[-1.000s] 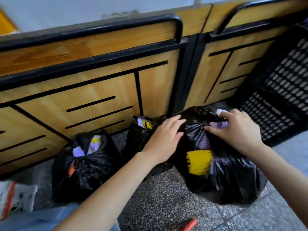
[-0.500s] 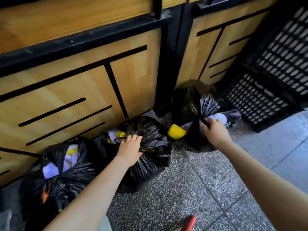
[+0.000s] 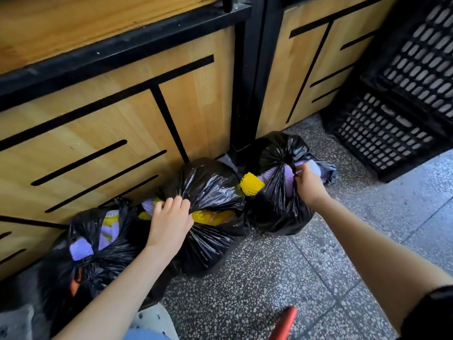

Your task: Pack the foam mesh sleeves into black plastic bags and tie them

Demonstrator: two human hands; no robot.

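Observation:
Three black plastic bags stand in a row on the floor against a wooden counter. The right bag shows a yellow foam mesh sleeve and purple ones at its top. My right hand grips its twisted tied neck. The middle bag shows yellow and purple sleeves. My left hand lies on top of it, fingers bent over the gathered plastic. The left bag is tied, with purple and yellow sleeves showing through its opening.
The wooden counter front with black metal frame rises right behind the bags. Black perforated plastic crates stand at the right. The speckled terrazzo floor lies in front. A red object pokes in at the bottom edge.
The view has dropped and moved closer. My right hand has kept its hold on the right bag's neck, which now sits upright by the counter; my left hand stays on the middle bag.

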